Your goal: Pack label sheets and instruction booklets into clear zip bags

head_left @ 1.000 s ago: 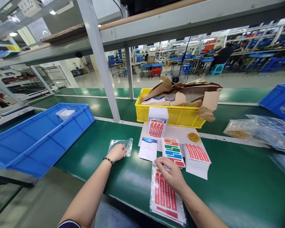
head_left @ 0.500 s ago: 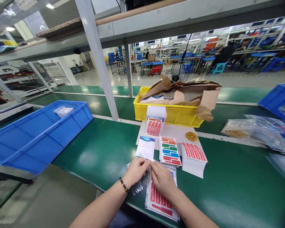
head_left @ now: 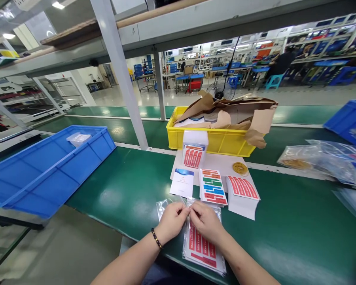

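Note:
My left hand [head_left: 172, 222] is closed in a pinch on the edge of a clear plastic bag [head_left: 162, 206], which spreads out beneath it. Fingertip to fingertip with it, my right hand [head_left: 207, 222] pinches at the same edge; the exact grip is hidden by the fingers. Under my right hand lies a stack of bagged label sheets [head_left: 202, 253] with red printing. Just beyond my hands are a white-and-blue leaflet [head_left: 182, 183], a pile of multicoloured label sheets [head_left: 213, 187] and a curved stack of red label sheets [head_left: 242, 194].
Behind stands another red label stack [head_left: 194, 152] against a yellow bin [head_left: 213, 139] holding brown paper [head_left: 225, 113]. Rubber bands [head_left: 240, 168] lie on a white sheet. A blue bin [head_left: 53, 166] is at left, plastic bags [head_left: 323, 160] at right. A metal post [head_left: 123, 75] rises from the green table.
Both hands have shifted slightly down, toward me, and remain together in a pinch. More of the clear bag shows beyond my left hand.

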`<state>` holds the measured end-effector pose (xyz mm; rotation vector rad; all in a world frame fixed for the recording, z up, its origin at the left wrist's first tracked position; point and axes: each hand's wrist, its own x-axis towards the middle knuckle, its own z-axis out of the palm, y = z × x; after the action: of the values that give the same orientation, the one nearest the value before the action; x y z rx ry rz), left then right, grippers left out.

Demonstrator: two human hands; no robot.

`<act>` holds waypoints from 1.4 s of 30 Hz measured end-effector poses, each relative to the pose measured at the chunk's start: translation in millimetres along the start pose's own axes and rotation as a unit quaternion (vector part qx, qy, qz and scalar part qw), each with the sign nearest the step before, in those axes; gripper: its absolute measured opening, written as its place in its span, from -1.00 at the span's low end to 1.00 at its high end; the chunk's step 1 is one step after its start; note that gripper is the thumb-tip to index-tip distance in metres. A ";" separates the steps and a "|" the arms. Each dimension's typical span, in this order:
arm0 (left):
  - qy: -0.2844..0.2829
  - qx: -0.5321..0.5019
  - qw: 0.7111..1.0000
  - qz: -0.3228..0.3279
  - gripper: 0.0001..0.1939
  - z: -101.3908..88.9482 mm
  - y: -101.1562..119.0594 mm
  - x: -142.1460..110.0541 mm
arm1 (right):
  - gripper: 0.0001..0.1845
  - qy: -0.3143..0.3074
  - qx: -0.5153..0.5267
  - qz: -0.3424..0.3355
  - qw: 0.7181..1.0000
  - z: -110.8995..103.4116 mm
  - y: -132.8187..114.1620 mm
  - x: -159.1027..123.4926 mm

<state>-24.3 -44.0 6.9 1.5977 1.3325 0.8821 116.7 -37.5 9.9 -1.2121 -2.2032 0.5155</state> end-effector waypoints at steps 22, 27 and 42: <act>-0.075 0.252 0.916 0.301 -0.85 -59.6 28.6 -8.1 | -0.79 -0.080 0.122 -0.098 0.984 -13.1 -5.3 -4.0; -0.134 0.311 0.921 0.195 -0.84 -88.0 23.8 -9.0 | -0.74 -0.139 0.132 -0.089 0.977 -24.4 -12.1 -1.3; -0.138 0.117 0.982 0.056 -0.75 -89.8 -13.5 -32.5 | -0.57 -0.122 -0.357 -0.034 0.926 29.7 -9.1 76.9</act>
<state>-116.7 -59.8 29.3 1.9149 1.1903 0.5562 58.9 21.7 15.0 -1.4652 -2.7541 -0.2187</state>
